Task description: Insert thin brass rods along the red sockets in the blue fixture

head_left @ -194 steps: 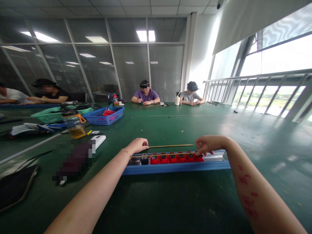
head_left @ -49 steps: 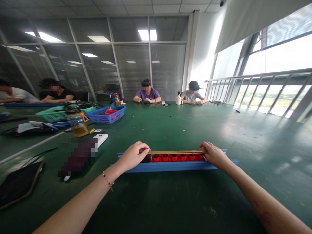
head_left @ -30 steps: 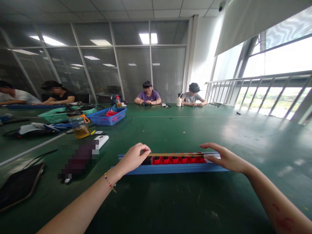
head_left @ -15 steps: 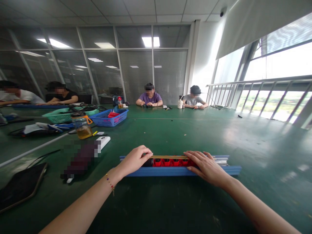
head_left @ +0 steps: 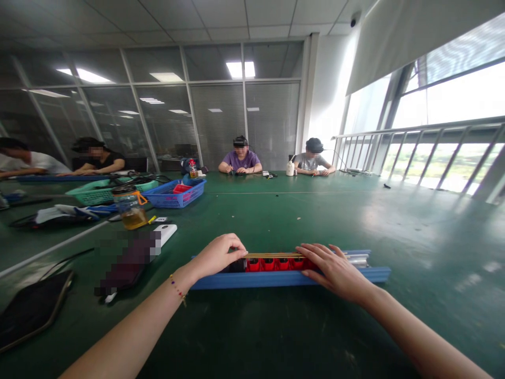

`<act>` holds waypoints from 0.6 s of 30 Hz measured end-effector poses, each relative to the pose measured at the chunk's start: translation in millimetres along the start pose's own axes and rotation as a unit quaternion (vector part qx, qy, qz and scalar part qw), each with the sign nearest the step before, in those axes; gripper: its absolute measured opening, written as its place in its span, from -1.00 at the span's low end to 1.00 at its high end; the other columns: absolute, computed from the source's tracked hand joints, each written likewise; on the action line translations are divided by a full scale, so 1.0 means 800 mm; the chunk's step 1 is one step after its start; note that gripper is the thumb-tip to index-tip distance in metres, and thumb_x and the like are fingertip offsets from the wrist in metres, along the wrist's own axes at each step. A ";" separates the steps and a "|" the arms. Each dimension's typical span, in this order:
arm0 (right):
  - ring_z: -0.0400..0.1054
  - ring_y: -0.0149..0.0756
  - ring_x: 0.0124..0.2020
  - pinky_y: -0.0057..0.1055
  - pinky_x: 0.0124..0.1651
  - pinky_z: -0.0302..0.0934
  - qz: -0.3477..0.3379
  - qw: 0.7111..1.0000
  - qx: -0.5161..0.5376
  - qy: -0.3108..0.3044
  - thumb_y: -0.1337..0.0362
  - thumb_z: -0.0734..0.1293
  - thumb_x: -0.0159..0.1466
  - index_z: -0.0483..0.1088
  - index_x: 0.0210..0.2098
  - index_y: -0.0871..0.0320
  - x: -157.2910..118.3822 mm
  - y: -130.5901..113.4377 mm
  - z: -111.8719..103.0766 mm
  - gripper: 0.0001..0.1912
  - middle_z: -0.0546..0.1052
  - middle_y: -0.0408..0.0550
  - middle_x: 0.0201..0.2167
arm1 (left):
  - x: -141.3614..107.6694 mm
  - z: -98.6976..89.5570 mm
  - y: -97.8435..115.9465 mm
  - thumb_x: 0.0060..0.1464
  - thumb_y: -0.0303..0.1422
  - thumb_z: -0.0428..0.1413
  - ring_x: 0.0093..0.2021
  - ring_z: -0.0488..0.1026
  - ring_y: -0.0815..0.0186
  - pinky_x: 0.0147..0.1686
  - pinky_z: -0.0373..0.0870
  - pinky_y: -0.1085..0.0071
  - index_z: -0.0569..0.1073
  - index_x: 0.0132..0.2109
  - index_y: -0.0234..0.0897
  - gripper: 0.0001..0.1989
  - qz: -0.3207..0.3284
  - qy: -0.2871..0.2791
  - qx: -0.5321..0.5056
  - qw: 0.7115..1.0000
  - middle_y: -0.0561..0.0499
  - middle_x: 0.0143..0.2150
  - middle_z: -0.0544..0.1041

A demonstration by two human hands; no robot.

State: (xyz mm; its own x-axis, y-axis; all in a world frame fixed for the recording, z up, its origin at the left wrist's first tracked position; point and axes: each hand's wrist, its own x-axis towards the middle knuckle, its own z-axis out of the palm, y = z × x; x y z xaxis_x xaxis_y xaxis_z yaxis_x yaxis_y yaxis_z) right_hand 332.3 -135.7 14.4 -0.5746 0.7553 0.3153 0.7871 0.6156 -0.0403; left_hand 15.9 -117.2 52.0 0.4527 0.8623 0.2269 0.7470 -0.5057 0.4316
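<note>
A long blue channel-shaped rail (head_left: 256, 280) lies crosswise on the table before me. Inside it sits a row of red blocks with dark tops (head_left: 268, 264), with a black part (head_left: 238, 266) at their left end. Thin yellowish strips (head_left: 272, 256) run along the row's far side. My left hand (head_left: 219, 257) is closed, thumb and forefinger pinching the strips' left end. Over the right part of the row lies my right hand (head_left: 331, 268), fingers stretched across the strips and thumb at the rail's near wall. It hides what is beneath. A silvery piece (head_left: 358, 261) shows at the rail's right end.
On the left are a phone (head_left: 33, 310), a white power bank (head_left: 166, 231), a jar of amber liquid (head_left: 132, 211), a blue basket (head_left: 175, 196) and a green basket (head_left: 90, 193). Several people sit along the far side of the green table (head_left: 252, 331).
The view has shifted very slightly, and the rail's left end appears a little lower. Both hands keep nearly the same place and pose on the rail.
</note>
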 end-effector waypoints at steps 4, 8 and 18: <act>0.11 -0.06 0.11 0.06 0.06 -0.02 0.001 1.000 -0.004 -0.001 -0.03 0.05 0.26 -0.05 0.20 -0.09 0.000 -0.001 0.000 -0.46 0.23 -0.01 0.14 | 0.000 -0.004 0.006 0.06 -0.23 0.00 -0.21 0.32 0.25 -0.21 0.21 0.36 0.50 -0.38 -0.15 -0.79 0.061 0.041 0.099 0.992 0.05 -0.29 0.47; 0.06 -0.05 0.14 0.11 0.07 -0.07 0.007 1.000 -0.013 -0.002 -0.03 0.04 0.26 -0.18 0.24 -0.08 -0.001 -0.002 0.000 -0.41 0.17 0.01 0.18 | -0.005 -0.010 0.013 0.13 -0.31 -0.07 -0.28 0.33 0.28 -0.25 0.20 0.38 0.44 -0.32 -0.18 -0.80 0.090 0.054 0.166 0.981 0.04 -0.32 0.47; -0.07 -0.08 0.20 0.02 0.12 -0.13 0.062 0.986 -0.077 0.131 0.02 0.09 0.26 -0.17 0.24 -0.02 -0.007 0.033 -0.013 -0.40 0.01 0.00 0.24 | 0.009 -0.048 -0.021 0.15 -0.31 -0.11 -0.20 0.34 0.25 -0.19 0.21 0.36 0.39 -0.25 -0.23 -0.80 0.044 0.184 0.253 0.949 -0.02 -0.24 0.46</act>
State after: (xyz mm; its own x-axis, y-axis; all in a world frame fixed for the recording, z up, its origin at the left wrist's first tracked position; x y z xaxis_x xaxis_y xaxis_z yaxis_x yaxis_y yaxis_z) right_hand 358.6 -125.7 21.2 -0.4091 0.7260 0.5528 0.8843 0.4649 0.0439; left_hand -12.0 -101.4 80.4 0.3936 0.7200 0.5716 0.8944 -0.4436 -0.0571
